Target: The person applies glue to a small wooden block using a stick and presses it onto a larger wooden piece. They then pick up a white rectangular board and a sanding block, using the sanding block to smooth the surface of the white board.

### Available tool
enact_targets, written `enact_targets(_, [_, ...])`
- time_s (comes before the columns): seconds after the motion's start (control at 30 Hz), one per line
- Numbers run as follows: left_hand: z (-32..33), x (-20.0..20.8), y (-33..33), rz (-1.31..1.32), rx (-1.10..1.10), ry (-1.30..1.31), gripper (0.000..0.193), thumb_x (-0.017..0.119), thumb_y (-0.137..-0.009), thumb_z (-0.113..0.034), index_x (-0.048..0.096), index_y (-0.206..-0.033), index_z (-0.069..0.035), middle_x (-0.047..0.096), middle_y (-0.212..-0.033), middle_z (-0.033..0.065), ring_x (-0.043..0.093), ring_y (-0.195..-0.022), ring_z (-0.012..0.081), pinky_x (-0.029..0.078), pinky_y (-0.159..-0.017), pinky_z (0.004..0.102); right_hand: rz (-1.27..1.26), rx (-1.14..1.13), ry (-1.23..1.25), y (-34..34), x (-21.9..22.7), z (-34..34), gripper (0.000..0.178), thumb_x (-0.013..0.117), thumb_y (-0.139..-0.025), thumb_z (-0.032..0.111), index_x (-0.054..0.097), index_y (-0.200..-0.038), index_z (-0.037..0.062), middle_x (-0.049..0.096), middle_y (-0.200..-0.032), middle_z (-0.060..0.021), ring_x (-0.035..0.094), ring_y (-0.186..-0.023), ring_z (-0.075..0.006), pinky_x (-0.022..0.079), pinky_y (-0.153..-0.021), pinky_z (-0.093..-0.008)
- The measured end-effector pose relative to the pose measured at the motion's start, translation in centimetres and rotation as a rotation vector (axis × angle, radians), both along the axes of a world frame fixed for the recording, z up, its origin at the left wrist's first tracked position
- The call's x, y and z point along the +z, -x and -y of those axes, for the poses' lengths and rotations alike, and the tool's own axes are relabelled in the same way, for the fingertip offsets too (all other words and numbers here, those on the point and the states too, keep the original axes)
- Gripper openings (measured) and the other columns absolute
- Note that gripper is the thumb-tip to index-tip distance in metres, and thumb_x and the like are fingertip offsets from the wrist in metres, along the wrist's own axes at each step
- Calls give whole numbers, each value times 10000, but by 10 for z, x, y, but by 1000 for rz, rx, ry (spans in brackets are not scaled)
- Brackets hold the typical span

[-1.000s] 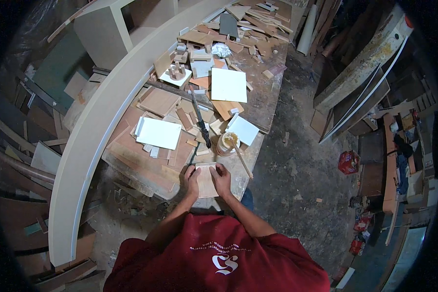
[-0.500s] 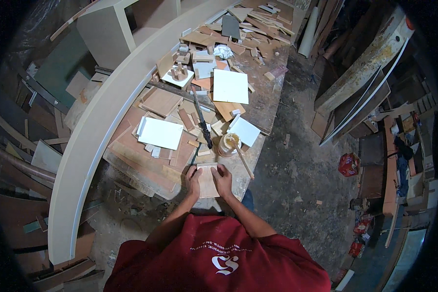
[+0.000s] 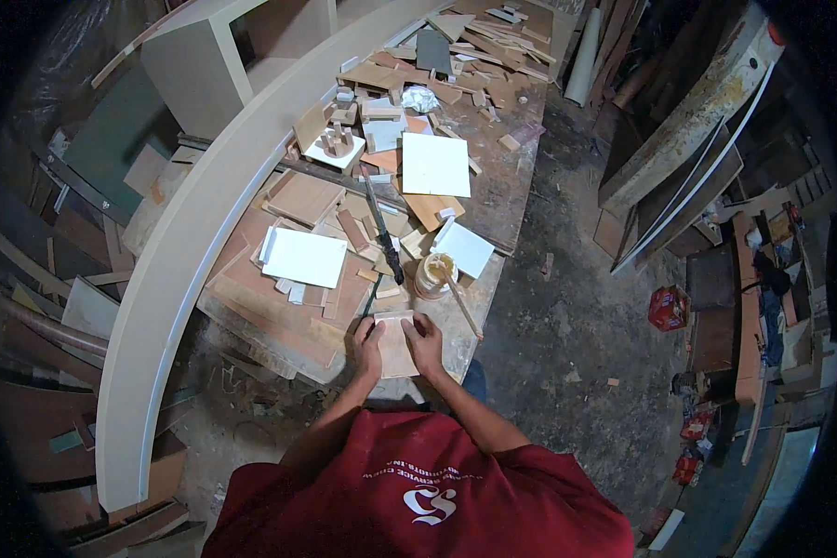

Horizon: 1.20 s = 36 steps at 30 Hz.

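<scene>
Between my hands, at the bench's near end, is a small light wood board (image 3: 396, 358) with a narrow wood strip (image 3: 393, 315) along its far edge. My left hand (image 3: 367, 346) grips the board's left side near the strip, thumb on top. On the right side my right hand (image 3: 425, 344) does the same, its fingers closed at the strip's end. Just beyond my right hand stands an open tub (image 3: 432, 279) of yellowish paste, with a wooden stick (image 3: 465, 307) leaning out of it. A dark, long tool (image 3: 381, 228) lies left of the tub.
White panels (image 3: 435, 166) and wood offcuts (image 3: 502, 46) crowd the workbench (image 3: 507, 186). A long curved beige panel (image 3: 172, 223) rises along its left side. To the right, past the concrete floor (image 3: 567, 372), lean boards and a post (image 3: 688, 121). A red box (image 3: 668, 309) sits there.
Both hands stay on the board in nearly the same place. The whole view has shifted slightly; nothing else visibly moves.
</scene>
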<state>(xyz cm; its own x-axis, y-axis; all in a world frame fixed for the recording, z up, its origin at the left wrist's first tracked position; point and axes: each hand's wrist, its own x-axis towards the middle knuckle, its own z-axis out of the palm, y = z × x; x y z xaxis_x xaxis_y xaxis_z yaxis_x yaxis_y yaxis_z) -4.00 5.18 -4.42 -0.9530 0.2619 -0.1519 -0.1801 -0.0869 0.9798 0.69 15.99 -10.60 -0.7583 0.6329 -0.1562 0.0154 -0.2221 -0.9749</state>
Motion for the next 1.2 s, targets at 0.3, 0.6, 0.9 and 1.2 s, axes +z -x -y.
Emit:
enact_targets(0.3, [3,-27,4,-122,11,120,197,585,-860,-191,546,-848,2,501,-792,26,463,-771,137,384,-713,283,-7,2,92,-2,1,1,178,640,-864,82,607,-999,-30,629,-901,-29,551,-811,-97,454,-734,-243])
enact_targets(0.6, [4,-16,5,-164,-15,188,185,572,-875,-188,553,-853,-5,496,-797,19,460,-766,126,388,-705,282,12,45,-20,-1,3,-1,204,609,-886,100,605,-1036,-38,636,-925,-39,561,-824,-101,456,-745,-244])
enact_targets(0.9, [6,-11,1,-102,-36,145,186,569,-881,-193,554,-855,-9,501,-801,8,456,-770,119,388,-726,271,111,59,35,-4,10,-1,188,630,-871,91,602,-1012,-30,635,-915,-32,553,-811,-88,452,-729,-229])
enact_targets(1.2, [-4,-23,-1,-85,113,-36,208,599,-849,-164,507,-798,16,462,-788,38,451,-760,159,377,-711,285,-11,-25,17,1,-2,3,241,656,-857,93,596,-1054,-33,623,-900,-20,546,-773,-85,450,-684,-230])
